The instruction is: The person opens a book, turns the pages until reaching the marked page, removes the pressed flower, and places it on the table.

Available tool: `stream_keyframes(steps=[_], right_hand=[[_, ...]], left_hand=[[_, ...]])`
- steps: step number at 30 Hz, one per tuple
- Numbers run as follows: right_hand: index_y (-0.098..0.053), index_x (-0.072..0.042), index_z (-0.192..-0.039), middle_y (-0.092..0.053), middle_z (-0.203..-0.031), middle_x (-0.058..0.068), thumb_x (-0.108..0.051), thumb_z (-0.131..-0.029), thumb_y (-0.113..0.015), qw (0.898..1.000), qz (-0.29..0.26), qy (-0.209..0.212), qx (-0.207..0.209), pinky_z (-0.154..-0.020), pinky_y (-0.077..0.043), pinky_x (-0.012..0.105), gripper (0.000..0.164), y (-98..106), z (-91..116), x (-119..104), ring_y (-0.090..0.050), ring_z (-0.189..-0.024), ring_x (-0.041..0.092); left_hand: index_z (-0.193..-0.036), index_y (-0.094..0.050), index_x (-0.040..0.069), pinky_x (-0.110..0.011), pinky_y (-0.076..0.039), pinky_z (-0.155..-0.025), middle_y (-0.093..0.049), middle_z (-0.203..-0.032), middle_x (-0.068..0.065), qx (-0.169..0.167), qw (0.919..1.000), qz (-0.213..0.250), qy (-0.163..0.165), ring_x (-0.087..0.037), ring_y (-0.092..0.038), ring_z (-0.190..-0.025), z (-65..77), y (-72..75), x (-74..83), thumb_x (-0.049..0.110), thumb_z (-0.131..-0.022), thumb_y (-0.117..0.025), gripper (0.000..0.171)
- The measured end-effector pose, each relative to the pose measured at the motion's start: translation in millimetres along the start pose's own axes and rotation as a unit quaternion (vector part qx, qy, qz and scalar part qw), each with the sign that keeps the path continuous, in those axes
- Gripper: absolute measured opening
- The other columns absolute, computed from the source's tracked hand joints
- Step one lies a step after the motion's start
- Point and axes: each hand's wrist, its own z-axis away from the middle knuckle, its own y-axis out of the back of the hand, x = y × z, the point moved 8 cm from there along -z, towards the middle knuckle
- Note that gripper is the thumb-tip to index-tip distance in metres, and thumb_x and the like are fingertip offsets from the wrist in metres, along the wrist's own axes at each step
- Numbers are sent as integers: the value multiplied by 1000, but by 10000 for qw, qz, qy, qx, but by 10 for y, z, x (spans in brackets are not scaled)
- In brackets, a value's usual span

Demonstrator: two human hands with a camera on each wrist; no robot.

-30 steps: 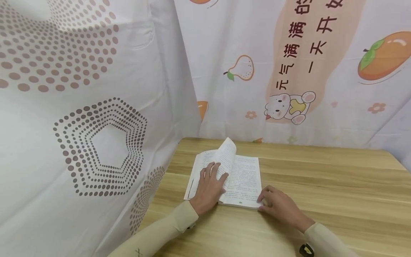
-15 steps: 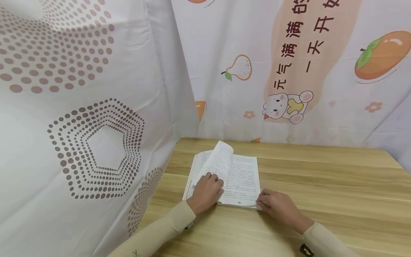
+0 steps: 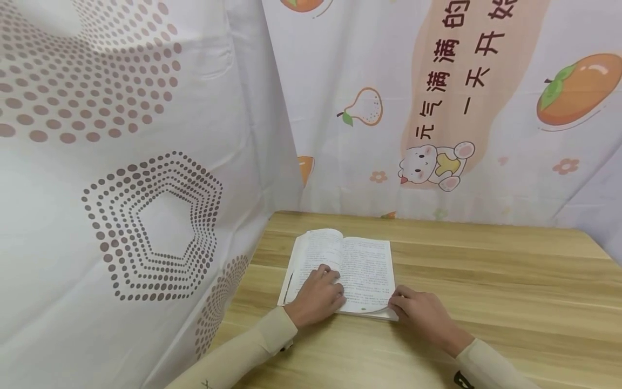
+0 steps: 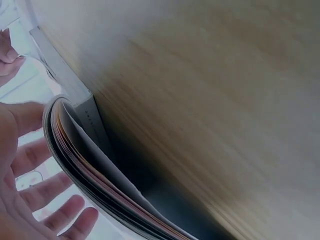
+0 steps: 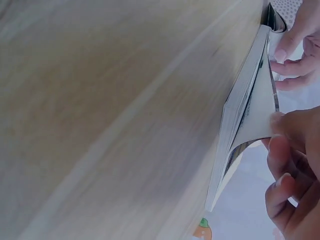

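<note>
An open book (image 3: pixel 366 267) with printed text lies on the wooden table. My left hand (image 3: pixel 317 297) rests on its left page beside the spine, fingers loosely bent. From the left wrist view, those fingers are spread over the curved stack of pages (image 4: pixel 95 172). At the lower right corner, my right hand (image 3: pixel 425 314) pinches a page between thumb and fingers. The right wrist view shows that page (image 5: pixel 257 115) lifted and bowed away from the thick block below it.
The wooden table (image 3: pixel 486 270) extends to the right of the book. A patterned white curtain (image 3: pixel 160 216) hangs close on the left. Behind the table hangs another cloth (image 3: pixel 350 146) with fruit and cartoon prints.
The page that stood up near the spine has fallen flat onto the left side, under my left hand. My right hand has lifted the lower right page corner.
</note>
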Motion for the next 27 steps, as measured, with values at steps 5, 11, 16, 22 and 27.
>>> stream_keyframes(steps=[5,11,16,22,27], right_hand=[[-77,-15,-83,-66,-86,-8,-5,-74,-89,9994,-232,-252,-57,-54,-50,23,17,3,-9,33,-60,-67,1],[-78,-19,-83,-66,-85,-15,-9,-82,-85,9783,-1346,-1452,-604,-54,-41,21,12,-24,-15,214,-45,-60,-5],[-78,-21,-85,-66,-88,-15,-12,-86,-82,9690,-1637,-1763,-560,-51,-39,22,9,0,-29,257,-42,-56,-4],[-76,-16,-97,-70,-96,-2,-8,-83,-85,9700,-1475,-1927,120,-48,-38,21,19,90,-39,306,-42,-54,-5],[-76,-10,-105,-70,-97,2,-4,-81,-86,9675,-1454,-2042,344,-47,-38,21,27,132,-13,338,-41,-53,-6]], left_hand=[[-94,-75,19,-37,-48,-84,-68,-111,-1,-261,9996,-81,66,-23,-54,-107,-12,-42,55,58,-89,-73,39],[-94,-71,19,-35,-44,-78,-67,-100,1,-222,9997,-61,7,-22,-53,-99,-30,-15,121,68,-77,-75,52],[-96,-74,21,-34,-42,-77,-68,-96,3,-262,9996,69,53,-20,-51,-95,-40,-37,115,67,-83,-71,48],[-93,-76,23,-34,-43,-76,-69,-94,4,-163,9998,125,74,-19,-52,-93,-48,-58,83,59,-94,-65,38],[-97,-77,20,-33,-44,-76,-71,-96,3,-155,9998,33,133,-19,-55,-91,-49,-22,78,46,-101,-62,31]])
